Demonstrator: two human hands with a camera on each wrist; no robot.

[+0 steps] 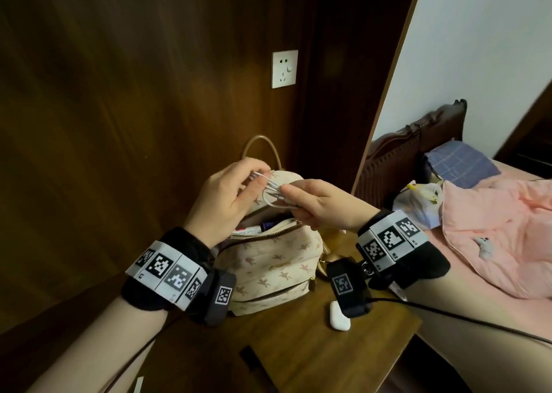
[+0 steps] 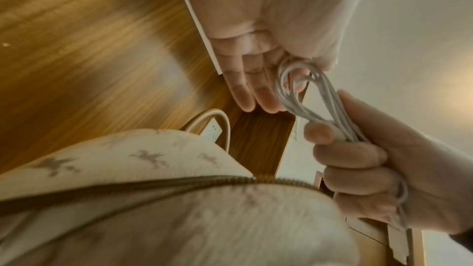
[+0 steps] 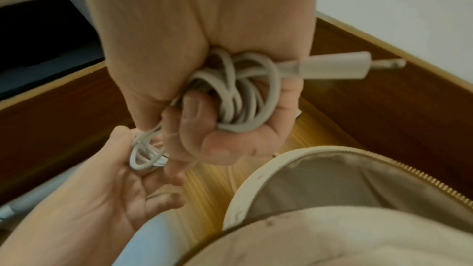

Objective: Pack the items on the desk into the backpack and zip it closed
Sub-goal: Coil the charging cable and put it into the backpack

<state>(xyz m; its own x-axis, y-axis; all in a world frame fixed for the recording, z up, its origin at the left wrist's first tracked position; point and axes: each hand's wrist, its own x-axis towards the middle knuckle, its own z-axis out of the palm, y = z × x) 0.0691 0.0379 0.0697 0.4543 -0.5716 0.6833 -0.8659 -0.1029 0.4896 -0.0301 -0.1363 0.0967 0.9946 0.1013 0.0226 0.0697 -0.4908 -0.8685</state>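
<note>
Room: dark wood panelling with a white wall socket (image 1: 284,69); a bed with a pink quilt (image 1: 493,222) to the right.
Worktop: the small brown wooden worktop (image 1: 313,354) carries the backpack (image 1: 274,261) and a white earbud case (image 1: 339,318) just beside it.
Backpack: soft, quilted cream fabric with a small printed pattern; brass-toothed zip open at the top, items visible inside.
Cable: the white cable (image 1: 276,194), coiled in loops, is held above the backpack's opening.
Right hand (image 1: 322,207): grip curled tight round the coil, plug end sticking out.
Left hand (image 1: 227,195): fingers pinch the far loops.
Handling: probably light, limp and springy; hold the bundle's middle so the loops stay gathered.
</note>
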